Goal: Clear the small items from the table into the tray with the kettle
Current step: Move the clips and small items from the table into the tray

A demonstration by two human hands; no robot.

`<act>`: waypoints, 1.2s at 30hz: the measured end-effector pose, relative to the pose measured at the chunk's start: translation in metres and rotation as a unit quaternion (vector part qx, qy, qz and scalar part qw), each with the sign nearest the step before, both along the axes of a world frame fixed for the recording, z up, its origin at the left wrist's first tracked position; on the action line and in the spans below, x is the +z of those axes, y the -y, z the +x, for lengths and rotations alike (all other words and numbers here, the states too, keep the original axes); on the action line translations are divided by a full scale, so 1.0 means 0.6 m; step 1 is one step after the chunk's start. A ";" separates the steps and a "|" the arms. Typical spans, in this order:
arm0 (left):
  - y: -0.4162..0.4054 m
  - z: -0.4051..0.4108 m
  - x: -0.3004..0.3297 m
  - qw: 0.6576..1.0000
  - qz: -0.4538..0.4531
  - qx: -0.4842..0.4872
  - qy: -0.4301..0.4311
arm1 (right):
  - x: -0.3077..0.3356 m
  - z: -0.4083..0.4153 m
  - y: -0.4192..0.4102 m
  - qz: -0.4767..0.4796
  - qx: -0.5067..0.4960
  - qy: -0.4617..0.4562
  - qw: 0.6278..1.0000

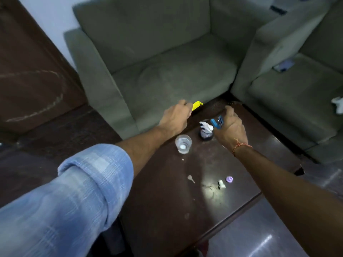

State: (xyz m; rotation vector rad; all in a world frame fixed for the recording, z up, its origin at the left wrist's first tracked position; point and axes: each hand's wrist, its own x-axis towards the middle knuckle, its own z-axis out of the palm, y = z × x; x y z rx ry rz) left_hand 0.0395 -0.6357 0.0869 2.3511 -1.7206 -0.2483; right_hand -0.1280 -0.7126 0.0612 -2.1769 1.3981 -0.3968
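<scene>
My left hand (176,117) is closed around a yellow plastic item (197,105) at the far edge of the dark brown table (167,210). My right hand (231,127) grips a blue-handled metal tool (217,122) just above a small dark mesh cup (206,134) stuffed with white paper. A clear glass (183,144) stands on the table beside the cup. Nearer me lie a purple cap (229,179), a small white piece (221,184) and a pale scrap (190,178). No tray or kettle shows in this view.
A grey-green armchair (157,62) stands right behind the table's far edge, with a second sofa (297,99) at the right carrying a phone (284,65) and a white object (337,104). A brown door (27,71) is at left. Glossy floor lies around the table.
</scene>
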 end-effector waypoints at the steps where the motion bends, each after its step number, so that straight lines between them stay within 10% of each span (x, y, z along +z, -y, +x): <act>1: -0.025 0.018 0.026 1.000 -0.008 0.008 0.011 | 0.026 0.015 -0.016 0.000 0.007 0.008 1.000; 19: -0.615 0.332 0.309 0.957 -0.083 0.248 0.126 | 0.317 0.445 -0.502 -0.075 0.317 0.086 0.942; 36: -1.073 0.344 0.142 0.890 0.015 0.447 0.088 | 0.164 0.604 -0.876 -0.040 0.560 0.000 0.828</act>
